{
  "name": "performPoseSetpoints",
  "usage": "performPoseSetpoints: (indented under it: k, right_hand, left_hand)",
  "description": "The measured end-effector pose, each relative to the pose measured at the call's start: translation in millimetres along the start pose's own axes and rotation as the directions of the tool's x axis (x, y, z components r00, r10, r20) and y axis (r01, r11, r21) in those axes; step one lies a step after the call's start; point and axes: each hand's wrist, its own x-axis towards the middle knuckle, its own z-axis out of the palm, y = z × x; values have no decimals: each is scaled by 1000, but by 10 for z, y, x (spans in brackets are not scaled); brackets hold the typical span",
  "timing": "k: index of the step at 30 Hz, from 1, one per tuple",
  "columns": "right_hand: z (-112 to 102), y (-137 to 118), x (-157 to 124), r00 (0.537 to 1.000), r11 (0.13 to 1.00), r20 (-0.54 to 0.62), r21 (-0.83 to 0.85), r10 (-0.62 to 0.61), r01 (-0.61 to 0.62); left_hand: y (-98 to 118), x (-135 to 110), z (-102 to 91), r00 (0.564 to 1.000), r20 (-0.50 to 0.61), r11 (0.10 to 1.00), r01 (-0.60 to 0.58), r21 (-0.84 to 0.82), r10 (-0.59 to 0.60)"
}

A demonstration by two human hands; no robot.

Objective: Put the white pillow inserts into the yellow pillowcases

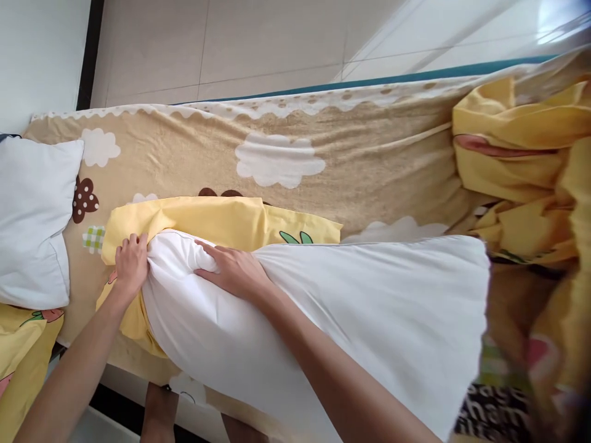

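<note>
- Work item: a large white pillow (392, 314) lies on the bed, its narrowed end at the left hand and its broad end towards the right side of the view.
- Yellow cloth (212, 216): located under and beside the narrowed end, showing along the far side of the pillow and again below the left hand. A printed pair of green leaves is visible on it.
- Left hand (132, 261): fingers curled closed, pinching the yellow cloth where it meets the pillow end. This grip appears meant to hold cloth and filling together at 1 point.
- Right hand (237, 271): spread, thumb and fingers apart, resting on the gathered white surface. The placement seems intended to steady the pillow and narrow its end; whether a fold is caught under the fingertips cannot be told.
- Support: the 2 hands work over the bed cover (369, 147), tan with white clouds. The flat surface likely carries the pillow's weight, leaving the hands free to shape the fabric.
- Surroundings: 1 other white cushion (34, 215) sits at the left edge, above a yellow fabric piece (23, 351). Crumpled yellow bedding (512, 172) is heaped at the right, apart from the narrowed end.
- Tiled floor (277, 43): visible beyond the bed's far side.
</note>
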Motion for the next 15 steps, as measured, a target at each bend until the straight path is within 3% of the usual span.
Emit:
performPoseSetpoints:
  k: [3, 5, 8, 11, 15]
  right_hand:
    - [21, -145, -119, 998, 998, 30, -32, -46, 47]
    - [24, -228, -154, 993, 993, 56, -60, -99, 102]
    - [64, -326, -161, 985, 981, 54, -96, -165, 170]
    - [134, -357, -121, 980, 970, 53, -143, -193, 199]
    - [194, -299, 1, 981, 958, 84, -216, -175, 189]
  left_hand:
    - [5, 122, -60, 994, 101, 996, 35, 84, -43]
    - [-6, 150, -74, 994, 95, 996, 39, 81, -47]
    - [8, 177, -158, 999, 27, 994, -47, 98, 44]
    - [48, 175, -343, 990, -17, 978, -132, 164, 137]
    - [66, 37, -643, 986, -5, 957, -158, 242, 164]
